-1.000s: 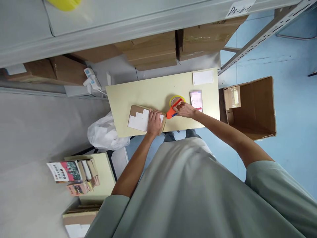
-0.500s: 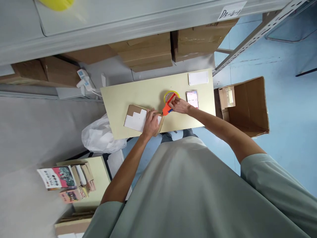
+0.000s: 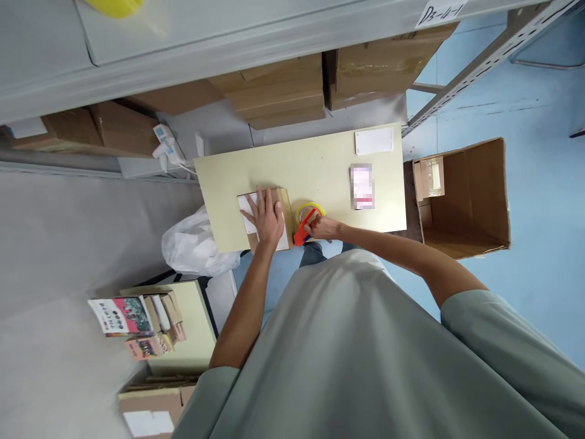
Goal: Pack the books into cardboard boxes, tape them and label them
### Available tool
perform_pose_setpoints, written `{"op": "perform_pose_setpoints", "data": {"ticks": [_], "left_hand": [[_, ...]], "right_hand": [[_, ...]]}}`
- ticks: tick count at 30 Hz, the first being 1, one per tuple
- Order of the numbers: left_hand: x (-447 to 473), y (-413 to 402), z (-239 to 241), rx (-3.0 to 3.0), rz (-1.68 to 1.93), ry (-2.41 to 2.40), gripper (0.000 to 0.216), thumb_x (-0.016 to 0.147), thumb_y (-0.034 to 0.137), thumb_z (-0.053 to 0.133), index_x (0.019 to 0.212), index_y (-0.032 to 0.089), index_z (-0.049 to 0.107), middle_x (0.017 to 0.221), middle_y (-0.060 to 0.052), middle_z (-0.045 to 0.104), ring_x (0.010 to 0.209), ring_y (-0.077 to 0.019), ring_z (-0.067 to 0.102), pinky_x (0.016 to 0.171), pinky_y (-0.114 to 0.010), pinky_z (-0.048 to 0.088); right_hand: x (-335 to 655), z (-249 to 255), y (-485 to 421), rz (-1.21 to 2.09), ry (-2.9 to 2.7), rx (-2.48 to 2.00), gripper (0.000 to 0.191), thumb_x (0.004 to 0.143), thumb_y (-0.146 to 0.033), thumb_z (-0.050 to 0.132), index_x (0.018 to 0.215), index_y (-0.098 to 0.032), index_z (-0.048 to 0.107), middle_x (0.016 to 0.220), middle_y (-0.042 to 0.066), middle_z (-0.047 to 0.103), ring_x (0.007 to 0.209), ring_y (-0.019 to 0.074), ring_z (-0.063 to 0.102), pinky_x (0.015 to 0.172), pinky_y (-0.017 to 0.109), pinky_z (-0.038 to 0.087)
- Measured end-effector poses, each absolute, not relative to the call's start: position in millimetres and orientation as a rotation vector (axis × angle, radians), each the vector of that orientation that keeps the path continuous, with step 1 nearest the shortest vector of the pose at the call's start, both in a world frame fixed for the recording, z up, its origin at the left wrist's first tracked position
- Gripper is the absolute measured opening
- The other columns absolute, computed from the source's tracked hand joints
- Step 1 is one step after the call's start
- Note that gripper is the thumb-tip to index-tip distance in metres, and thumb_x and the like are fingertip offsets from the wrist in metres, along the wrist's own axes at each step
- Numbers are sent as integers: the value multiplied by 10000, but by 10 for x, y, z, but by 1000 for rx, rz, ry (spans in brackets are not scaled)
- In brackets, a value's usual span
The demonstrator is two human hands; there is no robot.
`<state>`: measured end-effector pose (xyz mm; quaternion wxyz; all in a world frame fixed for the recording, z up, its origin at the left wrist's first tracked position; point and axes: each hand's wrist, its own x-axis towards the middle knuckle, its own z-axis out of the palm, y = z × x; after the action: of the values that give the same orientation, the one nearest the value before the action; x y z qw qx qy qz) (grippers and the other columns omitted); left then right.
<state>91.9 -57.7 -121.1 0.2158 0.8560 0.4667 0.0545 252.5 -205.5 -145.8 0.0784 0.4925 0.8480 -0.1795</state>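
A small brown cardboard box (image 3: 281, 198) with a white label lies near the front edge of a pale yellow table (image 3: 297, 164). My left hand (image 3: 265, 219) lies flat on top of it with the fingers spread. Right beside the box, my right hand (image 3: 322, 227) grips the orange handle of a tape dispenser (image 3: 305, 221) that carries a yellow roll of tape. The dispenser's front end touches the box's right side.
A white card (image 3: 373, 141) and a pink-and-white slip (image 3: 362, 186) lie on the table's right part. An open cardboard carton (image 3: 466, 195) stands on the blue floor to the right. Shelves with cartons (image 3: 278, 91) are behind the table; a white bag (image 3: 194, 247) and books (image 3: 123, 315) sit left.
The box has been turned and pulled toward the table's front edge. My left hand now lies flat on it. My right hand brought the tape dispenser down and left, against the box.
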Motion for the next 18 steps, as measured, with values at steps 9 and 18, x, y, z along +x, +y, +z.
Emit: {"op": "perform_pose_setpoints", "data": {"ticks": [9, 18], "left_hand": [[1087, -727, -1161, 2398, 173, 1095, 567, 1126, 415, 362, 1621, 195, 530, 1747, -154, 430, 1720, -355, 124, 1353, -741, -48], [1029, -737, -1259, 2482, 192, 1080, 538, 1110, 355, 399, 1609, 235, 560, 1749, -133, 433, 1719, -349, 128, 1356, -728, -39]], "right_hand": [[1909, -1501, -1949, -678, 2483, 1692, 370, 985, 53, 344, 1168, -24, 656, 856, 168, 780, 702, 236, 711, 695, 364, 445], [2349, -1507, -1956, -803, 2154, 2026, 393, 1015, 9, 339, 1332, 47, 567, 1021, 305, 789, 886, 298, 792, 806, 414, 495]]}}
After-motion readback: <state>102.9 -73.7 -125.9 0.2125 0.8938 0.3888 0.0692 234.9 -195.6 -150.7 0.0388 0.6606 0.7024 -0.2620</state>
